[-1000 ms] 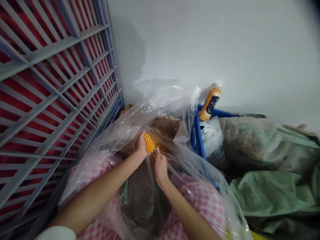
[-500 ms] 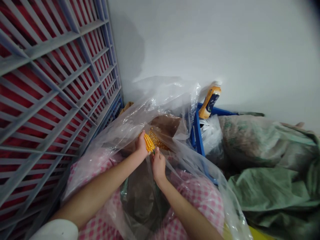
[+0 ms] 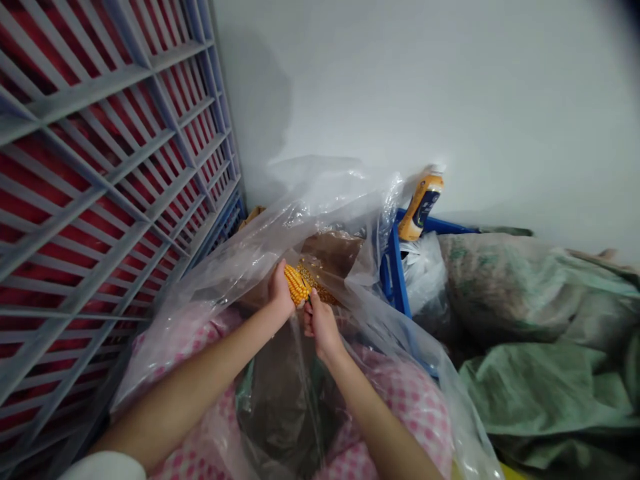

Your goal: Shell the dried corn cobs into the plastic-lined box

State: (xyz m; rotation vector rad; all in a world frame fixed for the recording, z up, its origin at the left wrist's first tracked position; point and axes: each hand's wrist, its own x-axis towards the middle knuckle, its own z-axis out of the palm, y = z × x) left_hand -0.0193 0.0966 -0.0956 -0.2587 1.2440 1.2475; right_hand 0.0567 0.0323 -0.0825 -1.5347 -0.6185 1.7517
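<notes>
My left hand (image 3: 280,293) is wrapped round a yellow corn cob (image 3: 297,285), held over my lap. My right hand (image 3: 320,323) is closed just below and right of the cob, its thumb against the cob's lower end; a thin dark tool may be in it, but it is too small to make out. Beyond the cob lies a small heap of loose yellow kernels (image 3: 320,288) on brown sacking. A large clear plastic sheet (image 3: 320,200) is draped over my knees, which are in pink checked cloth (image 3: 410,400).
A grey slatted crate wall (image 3: 110,167) with red contents behind it fills the left. A blue crate (image 3: 393,267) stands to the right with an orange bottle (image 3: 421,203) leaning on the white wall. Green woven sacks (image 3: 540,333) are piled at the right.
The cob has turned slightly in my left hand and the right hand has shifted a little against its end. Both hands stay in the same place.
</notes>
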